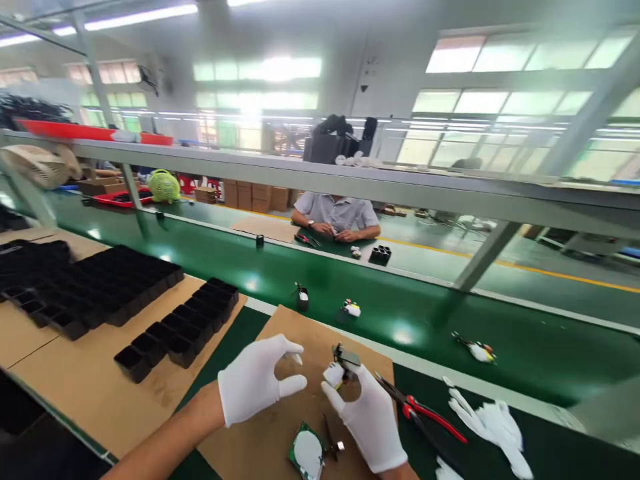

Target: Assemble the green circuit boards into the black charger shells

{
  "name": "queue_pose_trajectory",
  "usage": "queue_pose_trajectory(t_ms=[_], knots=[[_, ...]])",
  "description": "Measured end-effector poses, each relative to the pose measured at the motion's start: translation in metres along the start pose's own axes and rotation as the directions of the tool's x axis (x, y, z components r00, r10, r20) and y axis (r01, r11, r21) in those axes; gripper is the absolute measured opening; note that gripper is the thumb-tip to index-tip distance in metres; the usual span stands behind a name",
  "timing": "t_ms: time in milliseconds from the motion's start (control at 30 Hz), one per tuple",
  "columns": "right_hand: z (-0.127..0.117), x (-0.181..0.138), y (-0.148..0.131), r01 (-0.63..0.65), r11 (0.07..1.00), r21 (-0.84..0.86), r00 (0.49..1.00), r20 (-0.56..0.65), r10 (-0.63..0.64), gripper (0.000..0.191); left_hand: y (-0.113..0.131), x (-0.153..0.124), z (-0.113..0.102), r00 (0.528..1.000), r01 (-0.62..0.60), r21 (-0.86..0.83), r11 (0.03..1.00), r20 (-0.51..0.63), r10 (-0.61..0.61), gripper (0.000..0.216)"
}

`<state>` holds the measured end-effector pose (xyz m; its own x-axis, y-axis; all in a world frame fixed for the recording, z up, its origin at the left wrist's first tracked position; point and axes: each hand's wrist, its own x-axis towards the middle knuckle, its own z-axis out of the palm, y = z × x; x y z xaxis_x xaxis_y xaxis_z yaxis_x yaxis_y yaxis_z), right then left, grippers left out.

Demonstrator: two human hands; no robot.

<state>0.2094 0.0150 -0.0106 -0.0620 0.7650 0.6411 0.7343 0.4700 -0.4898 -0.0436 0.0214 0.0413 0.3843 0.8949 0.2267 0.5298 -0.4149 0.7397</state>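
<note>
Both my hands wear white gloves over a brown cardboard sheet [280, 440]. My right hand [367, 417] pinches a small dark and white electronic part [341, 363] between thumb and fingers. My left hand [257, 380] hovers just left of it, fingers curled apart with nothing in them. Below my hands lies a green circuit board with a white disc [306, 455] beside small black tweezers [333, 440].
Red-handled pliers [420, 410] and spare white gloves [487, 423] lie to the right. Rows of black plastic housings [125, 300] cover cardboard at left. Small parts [301, 295] [477, 350] ride the green conveyor belt [400, 300]. A person in a grey shirt [336, 217] sits opposite.
</note>
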Motion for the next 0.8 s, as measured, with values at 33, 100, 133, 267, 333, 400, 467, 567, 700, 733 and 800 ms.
queue_pose_trajectory(t_ms=[33,100,133,267,333,400,467,567,700,733,800], knots=[[0.000,0.002,0.003,0.003,1.000,0.009,1.000,-0.005,-0.003,0.021,-0.005,0.001,-0.016,0.999,-0.008,0.171,0.985,-0.045,0.016,0.036],[0.001,0.005,0.007,0.003,1.000,0.030,1.000,-0.010,-0.002,0.024,-0.023,0.003,-0.052,0.998,0.017,0.316,0.949,-0.066,0.005,0.032],[0.001,0.006,0.009,-0.001,0.999,0.040,1.000,-0.006,0.001,0.025,-0.034,0.005,-0.072,0.998,0.031,0.363,0.931,-0.056,-0.011,0.033],[0.005,0.005,0.013,-0.036,0.997,0.073,0.999,0.021,0.034,0.028,-0.081,0.022,-0.144,0.988,0.086,0.543,0.835,0.062,-0.142,0.065],[0.007,0.004,0.014,-0.057,0.995,0.086,0.998,0.034,0.054,0.031,-0.098,0.033,-0.165,0.962,0.081,0.612,0.787,0.159,-0.222,0.106],[0.008,0.004,0.015,-0.073,0.993,0.095,0.996,0.050,0.069,0.032,-0.109,0.043,-0.171,0.924,0.067,0.667,0.742,0.238,-0.298,0.132],[0.008,0.003,0.015,-0.086,0.991,0.101,0.995,0.066,0.080,0.032,-0.116,0.051,-0.167,0.884,0.048,0.712,0.701,0.296,-0.361,0.145],[0.008,0.002,0.015,-0.105,0.989,0.103,0.991,0.088,0.096,0.034,-0.121,0.060,-0.153,0.842,0.023,0.764,0.645,0.332,-0.424,0.149],[0.009,0.000,0.018,-0.130,0.987,0.098,0.987,0.105,0.120,0.038,-0.121,0.065,-0.141,0.840,0.008,0.814,0.581,0.310,-0.445,0.140],[0.009,-0.001,0.019,-0.136,0.986,0.098,0.986,0.111,0.125,0.040,-0.121,0.064,-0.140,0.844,0.006,0.820,0.573,0.302,-0.442,0.138],[0.011,-0.001,0.020,-0.148,0.984,0.102,0.983,0.123,0.135,0.042,-0.120,0.061,-0.140,0.853,0.012,0.826,0.564,0.286,-0.436,0.134]])
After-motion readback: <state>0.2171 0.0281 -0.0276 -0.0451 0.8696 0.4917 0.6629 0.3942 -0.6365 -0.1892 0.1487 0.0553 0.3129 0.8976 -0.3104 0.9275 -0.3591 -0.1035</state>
